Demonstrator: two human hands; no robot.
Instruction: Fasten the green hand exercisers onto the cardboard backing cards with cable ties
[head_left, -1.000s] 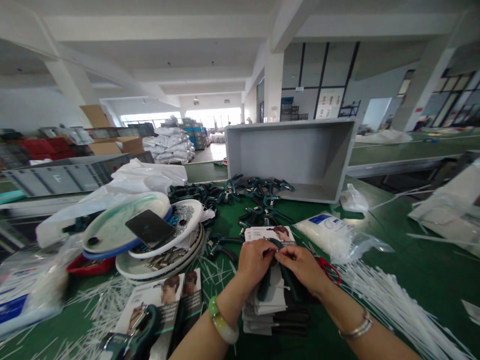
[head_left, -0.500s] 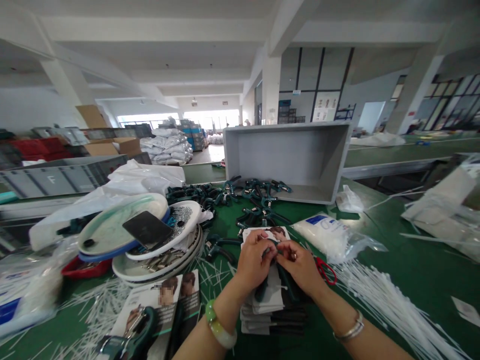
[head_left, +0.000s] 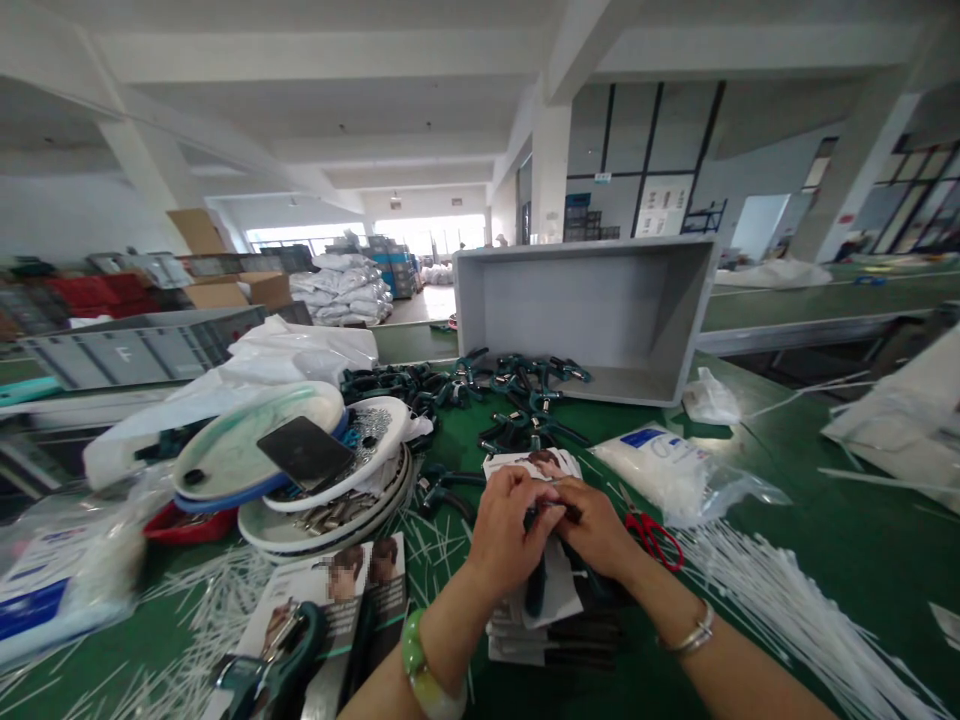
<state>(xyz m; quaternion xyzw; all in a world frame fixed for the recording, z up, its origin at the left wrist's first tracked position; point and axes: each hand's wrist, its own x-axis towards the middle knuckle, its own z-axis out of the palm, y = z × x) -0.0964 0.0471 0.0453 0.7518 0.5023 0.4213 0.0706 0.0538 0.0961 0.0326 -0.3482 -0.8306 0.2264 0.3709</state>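
Dark green-handled pliers (head_left: 535, 588) lie on a printed card (head_left: 561, 590) atop a stack of cards. Curled around the head of these pliers from the left is my left hand (head_left: 511, 525), thumb and fingertips pinched together. My right hand (head_left: 596, 525) is closed over the same spot from the right, its fingertips meeting the left ones. Whatever small part sits between the fingertips is hidden. Below the hands, a short white cable tie end pokes up from the card. Red-handled scissors (head_left: 654, 540) rest just beside my right wrist.
Loose white cable ties (head_left: 795, 610) spread at right, near a plastic bag of ties (head_left: 660, 465). More green pliers (head_left: 514, 430) are heaped before a tipped grey crate (head_left: 577, 300). Stacked round trays (head_left: 255, 540) with metal parts and carded pliers (head_left: 289, 650) are at left.
My right fingers have curled in closer over the pliers' head, against my left fingers. The card beneath has shifted slightly. The whole view has moved a little.
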